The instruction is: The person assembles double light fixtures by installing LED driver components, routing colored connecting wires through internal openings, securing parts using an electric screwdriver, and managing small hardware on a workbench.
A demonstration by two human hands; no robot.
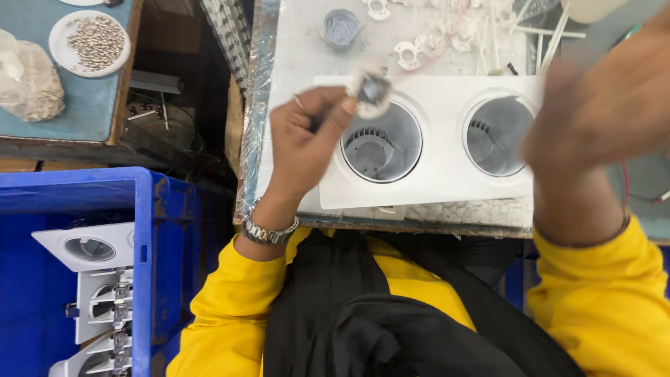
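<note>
Pinching small white part (372,91), left hand (303,143)

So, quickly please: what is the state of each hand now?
Left hand: closed, holding a small white part over the white twin-hole housing.
Right hand: blurred, cannot be told.

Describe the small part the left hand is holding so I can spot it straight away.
Start at the white twin-opening lamp housing on the foil-edged bench. Above the upper left rim of its left opening, the left hand pinches a small whitish part with a dark square centre. Unlike the loose white clips behind, it is lifted and blurred.
</note>
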